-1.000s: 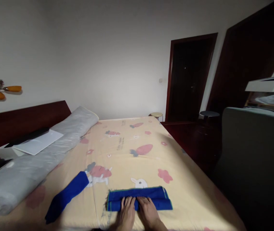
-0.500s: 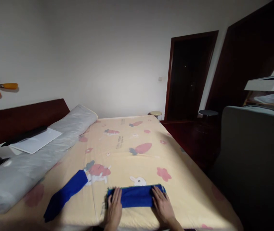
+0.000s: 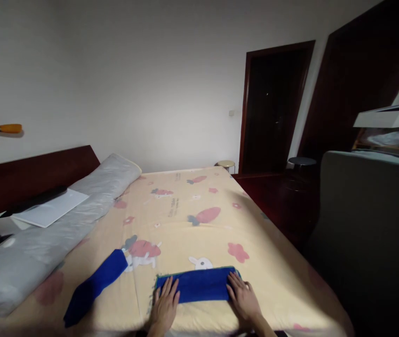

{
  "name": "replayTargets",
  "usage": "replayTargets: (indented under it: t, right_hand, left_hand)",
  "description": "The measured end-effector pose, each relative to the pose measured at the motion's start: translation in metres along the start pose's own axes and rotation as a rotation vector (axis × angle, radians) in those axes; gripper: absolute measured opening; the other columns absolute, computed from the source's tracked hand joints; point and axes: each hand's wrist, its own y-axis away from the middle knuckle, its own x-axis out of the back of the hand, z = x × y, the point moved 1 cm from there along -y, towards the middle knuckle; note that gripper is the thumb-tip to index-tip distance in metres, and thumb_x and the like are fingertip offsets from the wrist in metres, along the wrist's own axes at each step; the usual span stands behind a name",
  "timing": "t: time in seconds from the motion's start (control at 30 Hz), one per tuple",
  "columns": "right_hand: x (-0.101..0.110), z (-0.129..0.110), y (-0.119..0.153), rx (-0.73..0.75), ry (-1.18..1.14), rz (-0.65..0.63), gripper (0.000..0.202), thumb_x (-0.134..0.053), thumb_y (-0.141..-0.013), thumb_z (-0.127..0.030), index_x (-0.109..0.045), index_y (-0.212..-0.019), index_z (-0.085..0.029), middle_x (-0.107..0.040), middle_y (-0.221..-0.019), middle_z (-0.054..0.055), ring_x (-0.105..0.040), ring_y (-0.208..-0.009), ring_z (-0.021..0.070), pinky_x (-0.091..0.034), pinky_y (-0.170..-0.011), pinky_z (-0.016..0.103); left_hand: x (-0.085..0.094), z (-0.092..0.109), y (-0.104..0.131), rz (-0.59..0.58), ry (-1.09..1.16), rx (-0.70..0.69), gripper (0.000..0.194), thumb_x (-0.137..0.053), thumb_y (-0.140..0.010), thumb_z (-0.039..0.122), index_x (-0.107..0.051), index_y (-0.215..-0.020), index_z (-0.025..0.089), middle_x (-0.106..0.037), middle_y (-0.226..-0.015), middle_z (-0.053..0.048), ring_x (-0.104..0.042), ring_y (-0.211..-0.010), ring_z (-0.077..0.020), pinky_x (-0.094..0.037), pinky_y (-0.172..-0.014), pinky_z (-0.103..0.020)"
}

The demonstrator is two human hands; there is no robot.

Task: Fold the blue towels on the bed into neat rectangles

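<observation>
A blue cloth [image 3: 202,285], folded into a flat rectangle with a greenish edge along its far side, lies on the bed near me. My left hand [image 3: 166,299] rests on its left end with the fingers stretched out. On its right end lies my right hand [image 3: 244,296], palm down, fingers spread. Both hands press from above and neither grasps the fabric. Off to the left, apart from my hands, is a second blue cloth [image 3: 97,285], long, narrow and set at a slant.
The bed [image 3: 171,224] has a yellow sheet with carrots and rabbits. A grey rolled mattress or pad [image 3: 80,215] runs along the headboard [image 3: 38,173], carrying a white board [image 3: 52,208]. At right stands a dark grey panel [image 3: 367,224]; two stools [image 3: 226,164] are beyond.
My left hand has drawn slightly toward me on the cloth, and my right hand has slid a little outward to the right. The cloth looks flatter; the view has shifted slightly.
</observation>
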Motion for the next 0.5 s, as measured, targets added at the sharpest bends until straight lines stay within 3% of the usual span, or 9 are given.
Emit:
replayTargets:
  t: [0.1, 0.2, 0.33, 0.43, 0.5]
  right_hand:
    - [-0.007, 0.028, 0.005, -0.053, 0.043, 0.045, 0.048, -0.031, -0.092, -0.039, -0.056, -0.131, -0.023, -0.047, -0.142, 0.009, -0.039, -0.133, 0.028, -0.035, -0.102, 0.051]
    - [-0.013, 0.031, 0.008, -0.053, 0.062, 0.152, 0.047, -0.034, -0.091, -0.037, -0.057, -0.129, -0.021, -0.048, -0.141, 0.012, -0.041, -0.132, 0.03, -0.036, -0.101, 0.052]
    - [-0.023, 0.003, 0.014, 0.198, 0.0, 0.211, 0.045, -0.039, -0.09, -0.031, -0.056, -0.13, -0.022, -0.047, -0.143, 0.01, -0.044, -0.13, 0.0279, -0.036, -0.103, 0.046]
    - [-0.033, -0.025, 0.019, 0.374, -0.041, 0.141, 0.052, -0.042, -0.085, -0.022, -0.049, -0.136, -0.023, -0.047, -0.143, 0.009, -0.046, -0.129, 0.0255, -0.033, -0.106, 0.041]
    - [-0.04, -0.038, 0.021, 0.414, -0.033, 0.122, 0.058, -0.043, -0.081, -0.016, -0.046, -0.138, -0.021, -0.046, -0.143, 0.009, -0.045, -0.129, 0.0249, -0.032, -0.106, 0.039]
  left_hand:
    - [-0.007, -0.023, 0.007, 0.094, -0.132, 0.131, 0.05, -0.03, -0.093, 0.036, -0.037, -0.142, 0.028, -0.033, -0.151, -0.004, -0.03, -0.139, -0.0244, -0.026, -0.109, -0.052]
    - [-0.014, -0.024, 0.009, 0.231, -0.202, 0.173, 0.049, -0.032, -0.092, 0.028, -0.04, -0.141, 0.028, -0.033, -0.151, -0.005, -0.029, -0.139, -0.0274, -0.024, -0.108, -0.056]
    - [-0.025, -0.001, 0.007, 0.311, -0.132, -0.072, 0.053, -0.033, -0.09, 0.017, -0.041, -0.141, 0.03, -0.042, -0.147, -0.003, -0.037, -0.135, -0.0236, -0.032, -0.107, -0.046]
    - [-0.034, 0.024, 0.008, 0.255, -0.026, -0.261, 0.053, -0.037, -0.089, 0.018, -0.043, -0.14, 0.03, -0.051, -0.141, -0.001, -0.045, -0.129, -0.0213, -0.036, -0.107, -0.038]
    - [-0.036, 0.039, 0.009, 0.177, 0.028, -0.288, 0.054, -0.04, -0.086, 0.018, -0.045, -0.139, 0.03, -0.053, -0.139, -0.002, -0.046, -0.128, -0.0223, -0.034, -0.109, -0.039]
